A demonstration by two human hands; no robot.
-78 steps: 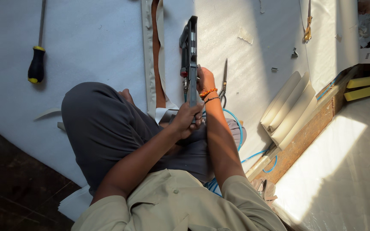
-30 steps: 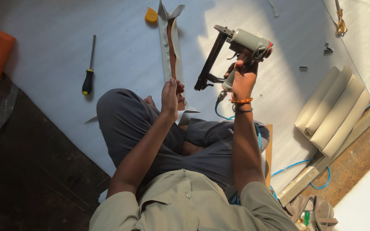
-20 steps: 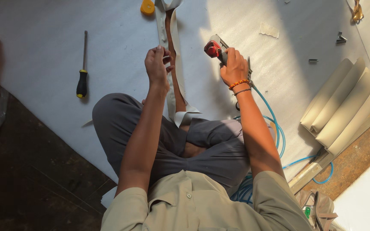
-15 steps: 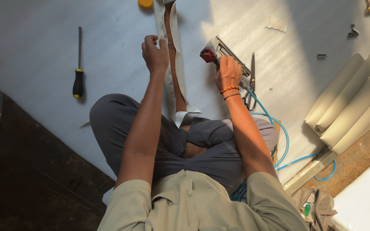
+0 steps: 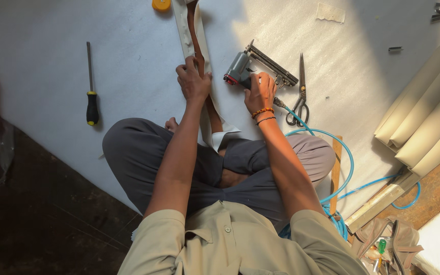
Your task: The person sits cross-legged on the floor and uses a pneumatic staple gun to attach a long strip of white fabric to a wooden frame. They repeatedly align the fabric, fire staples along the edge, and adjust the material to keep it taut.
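A round yellow object (image 5: 161, 4), cut off by the frame, lies at twelve o'clock from the hands, just left of the strip's far end; a small pale paper scrap (image 5: 330, 12) lies at one o'clock; a stack of cream rolled sheets (image 5: 426, 119) fills the three o'clock edge; no label is readable on any of them. The left hand (image 5: 193, 81) reaches forward with the arm straight, palm down, fingers curled over the long cream upholstered strip with its brown wooden core (image 5: 198, 48), pressing it to the white floor sheet (image 5: 42, 66); the strip runs from the person's crossed legs toward twelve o'clock. The right hand (image 5: 260, 92), with orange bracelets at the wrist, is closed around the handle of the grey pneumatic staple gun with a red cap (image 5: 253, 69), which rests on the sheet just right of the strip; its blue coiled air hose (image 5: 343, 158) trails to four o'clock. Dark metal scissors (image 5: 299, 91) lie just right of the gun; a black-handled screwdriver (image 5: 91, 89) lies at nine o'clock, well apart.
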